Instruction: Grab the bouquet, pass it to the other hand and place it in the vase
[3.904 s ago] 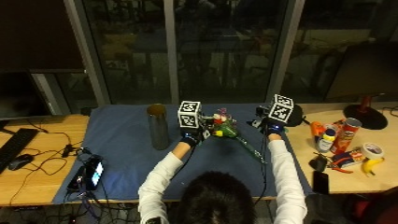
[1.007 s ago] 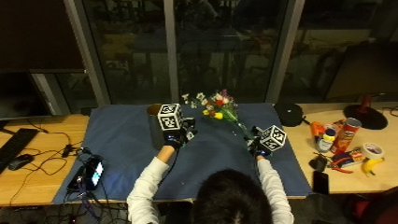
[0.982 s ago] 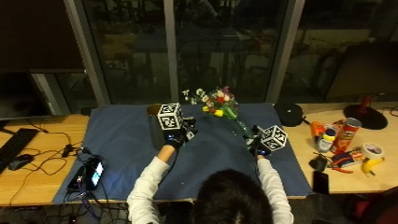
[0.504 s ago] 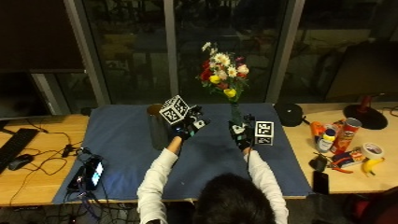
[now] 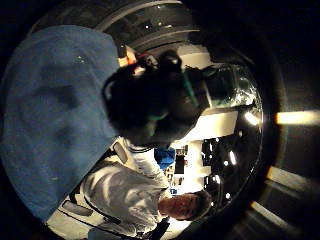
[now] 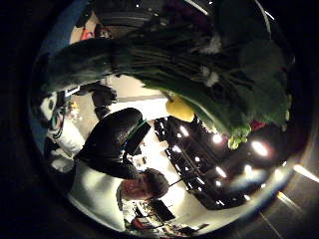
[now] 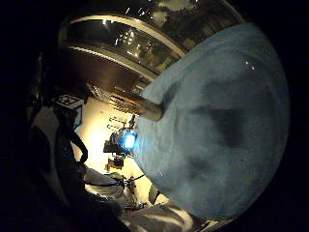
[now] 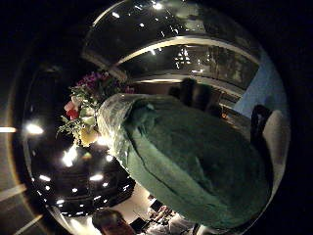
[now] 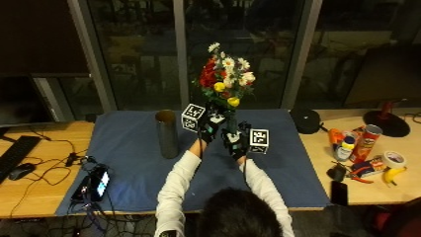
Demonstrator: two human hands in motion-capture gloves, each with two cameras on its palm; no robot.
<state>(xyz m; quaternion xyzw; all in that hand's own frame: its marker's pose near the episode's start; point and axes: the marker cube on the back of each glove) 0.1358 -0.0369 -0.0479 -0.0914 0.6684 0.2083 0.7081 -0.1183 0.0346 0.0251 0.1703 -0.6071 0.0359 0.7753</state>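
Above the blue cloth, both my hands grip the upright bouquet: left hand, right hand. Vase stands left.

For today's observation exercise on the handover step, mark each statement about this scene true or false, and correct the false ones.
1. The bouquet is held upright above the blue cloth. True.
2. The bouquet already stands in the vase. False: the vase stands apart, beside the left hand, and holds no bouquet.
3. Both hands are at the bouquet's stems. True: the right hand has its grip low on them, the left hand higher.
4. The vase lies tipped over. False: it stands upright.
5. A banana lies on the blue cloth. False: it lies on the wooden table beside the cloth.
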